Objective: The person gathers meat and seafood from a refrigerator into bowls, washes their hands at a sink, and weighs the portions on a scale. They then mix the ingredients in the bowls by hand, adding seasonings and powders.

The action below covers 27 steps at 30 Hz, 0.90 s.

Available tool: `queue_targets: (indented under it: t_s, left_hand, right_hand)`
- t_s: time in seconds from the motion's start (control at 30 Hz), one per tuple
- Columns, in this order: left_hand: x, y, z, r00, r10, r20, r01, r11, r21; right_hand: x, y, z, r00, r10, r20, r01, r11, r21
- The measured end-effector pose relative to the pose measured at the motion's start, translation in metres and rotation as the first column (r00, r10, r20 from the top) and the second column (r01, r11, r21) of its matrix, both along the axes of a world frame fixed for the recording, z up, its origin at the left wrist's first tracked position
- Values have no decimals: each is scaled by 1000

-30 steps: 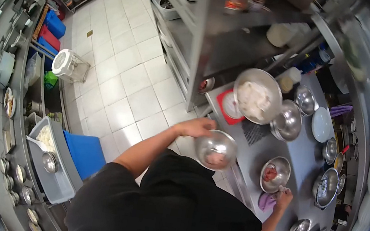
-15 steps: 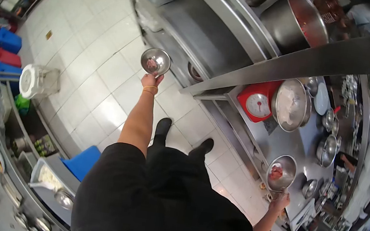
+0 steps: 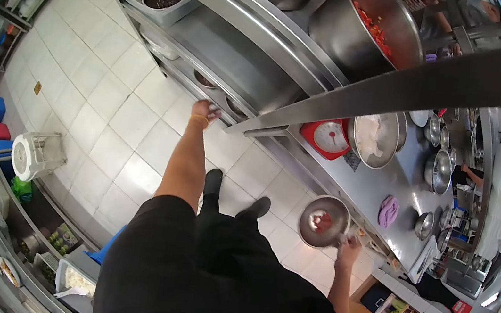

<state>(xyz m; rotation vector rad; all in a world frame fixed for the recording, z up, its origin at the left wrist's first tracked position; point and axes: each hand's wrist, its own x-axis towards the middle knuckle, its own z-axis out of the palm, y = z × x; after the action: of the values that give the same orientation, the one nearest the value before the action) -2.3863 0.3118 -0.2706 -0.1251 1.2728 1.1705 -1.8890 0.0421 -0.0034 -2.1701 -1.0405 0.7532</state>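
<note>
My left hand (image 3: 205, 111) is open and empty, its fingers apart beside the lower shelf (image 3: 179, 71) of the steel unit. Two bowls sit partly hidden on that shelf, a nearer bowl (image 3: 235, 107) and a farther bowl (image 3: 205, 79). With my right hand (image 3: 348, 249) I grip the rim of a round metal bowl (image 3: 316, 238), held over the floor beside the counter. Pink and whitish pieces, apparently raw meat, lie inside it. A crumpled purple cloth (image 3: 388, 211) rests on the counter near this bowl.
A red scale (image 3: 324, 137) and a large bowl of pale food (image 3: 376, 140) stand on the steel counter (image 3: 383, 176). Above hangs a slanted steel beam (image 3: 390, 90). A white bin (image 3: 36, 157) stands at the left. Another person's arm (image 3: 472, 175) shows at the right.
The small bowl has left my left hand, which is now empty. My right hand has moved its bowl left, off the counter area. The purple cloth has come into view. The camera view has shifted.
</note>
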Motion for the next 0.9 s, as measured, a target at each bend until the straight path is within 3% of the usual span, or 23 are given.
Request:
queue_targets:
  t_s: [0.07,0.1,0.17,0.2,0.23,0.27,0.33,0.4,0.43,0.47,0.57,0.63,0.67,0.73,0.8,0.87,0.9]
  left_hand:
    - [17,-32,2,932,-363,-10,363,932,5]
    - [28,-55,6,836,-548,-4,548,835,43]
    - [47,-110,47,587,-763,270,644,642,416]
    - [60,-127,80,468,-801,374,717,591,369]
    - [73,-152,72,443,-789,426,709,599,371]
    - [83,-175,82,595,-707,384,631,706,323]
    - [81,-199,67,841,-520,150,493,850,186]
    - [56,-211,43,916,-396,-63,401,903,156]
    - [42,-210,54,887,-404,-224,420,907,25]
    - [33,-208,67,926,-292,-239,327,937,124]
    - [-1,-186,90,908,-320,-271,373,912,172]
    - [-7,-172,107,852,-412,-323,481,859,175]
    - [-7,-168,116,851,-412,-324,484,855,184]
    - [-6,-163,129,694,-476,-540,637,756,152]
    - [-9,-166,135,676,-476,-563,657,734,168]
    - [-15,-171,156,662,-463,-590,666,725,178]
    - [-18,-170,185,702,-528,-477,649,751,123]
  right_hand:
    - [-39,23,-13,997,75,-16,-75,997,-29]
    - [-52,31,-31,991,137,7,-137,991,5]
    - [-86,48,-55,955,273,117,-277,961,15]
    - [-109,59,-61,915,350,200,-355,935,-14]
    - [-129,66,-72,924,364,115,-363,931,-28]
    - [-146,71,-81,928,373,27,-371,927,-44]
    - [-174,88,-78,841,537,-61,-540,840,-48]
    - [-179,97,-98,803,589,-90,-593,805,-19]
    - [-187,97,-100,754,648,-106,-650,760,21]
    - [-190,97,-98,752,649,-116,-651,758,25]
    - [-215,105,-47,710,693,-129,-696,718,23]
    - [-236,113,-34,582,801,-140,-800,595,78]
    - [-248,118,-45,495,869,5,-860,489,147]
    - [-278,131,-56,329,915,235,-942,300,148]
    - [-302,144,-60,240,921,308,-971,220,98]
    - [-322,149,-71,-46,840,541,-996,6,-93]
    - [-330,147,-74,-61,839,541,-996,-14,-90]
